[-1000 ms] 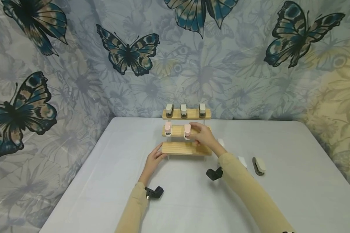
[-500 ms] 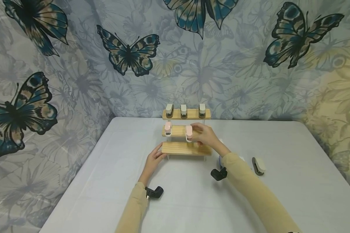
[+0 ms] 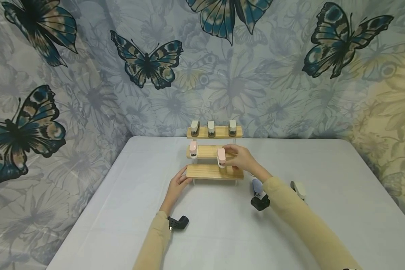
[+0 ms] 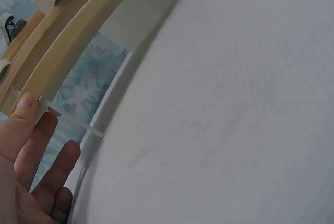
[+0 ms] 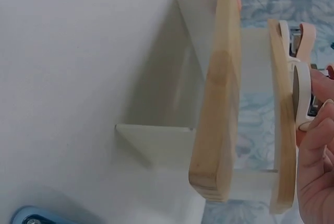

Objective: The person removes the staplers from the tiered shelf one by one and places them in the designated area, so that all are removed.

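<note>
Head view: I see the right hand [image 3: 243,159] clamped on a pink stapler [image 3: 221,155], held in front of the middle shelf [image 3: 207,151] and over the bottom shelf [image 3: 202,171]; can't tell if it touches wood. Left hand [image 3: 177,187] is on the bottom shelf's left end. Second pink stapler [image 3: 193,148] sits at the middle shelf's left end. Three pale staplers [image 3: 211,127] in a row on the top shelf [image 3: 221,133]. Blue stapler [image 3: 257,187] on the white table [image 3: 104,225], right of the shelves; pale-and-grey stapler [image 3: 299,189] farther right, partly behind the right sleeve [image 3: 310,228].

Left wrist view: I get thumb on the bottom shelf's edge, fingers below by the side support [image 4: 73,117]. Clamped on that end.

Right wrist view: I've got thumb and fingers pinching the stapler, white base toward the middle shelf. Blue stapler clips the lower-left corner.
</note>
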Tool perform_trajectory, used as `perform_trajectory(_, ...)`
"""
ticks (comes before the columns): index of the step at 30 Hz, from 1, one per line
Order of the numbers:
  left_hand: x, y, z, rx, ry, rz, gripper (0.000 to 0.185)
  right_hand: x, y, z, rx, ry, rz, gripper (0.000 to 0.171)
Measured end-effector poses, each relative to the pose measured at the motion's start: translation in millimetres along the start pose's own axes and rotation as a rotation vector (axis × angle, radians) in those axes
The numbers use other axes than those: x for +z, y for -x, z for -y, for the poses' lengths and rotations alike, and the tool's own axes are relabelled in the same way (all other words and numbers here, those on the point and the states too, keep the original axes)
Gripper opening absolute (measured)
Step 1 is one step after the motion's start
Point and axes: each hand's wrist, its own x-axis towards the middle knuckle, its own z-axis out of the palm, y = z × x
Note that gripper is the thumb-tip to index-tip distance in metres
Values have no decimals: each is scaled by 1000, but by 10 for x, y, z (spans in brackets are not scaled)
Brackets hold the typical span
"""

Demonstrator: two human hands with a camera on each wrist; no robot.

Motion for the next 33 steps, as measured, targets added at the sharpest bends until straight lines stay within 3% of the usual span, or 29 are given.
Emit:
perform_trajectory(3,-4,5,-18,-8,7,11,65,-17,35,0,-6,-1,5,62)
perform_trajectory(10,22,85,-284,22,-21,34,59,-66,103,-46,-46,-8,18,62)
perform_trajectory(15,32,115,-336,-18,-23,29,59,-100,143,-71,-105,44,33,60)
perform_trajectory(20,40,131,-321,-12,-29,28,59,-145,201,-129,-154,57,60,61)
perform_trajectory(26,39,126,-283,8,-11,36,59,-248,293,-212,-118,38,71,63)
perform_trajectory(33,18,33,-48,-17,0,16,61,-396,388,-305,-70,-18,55,65)
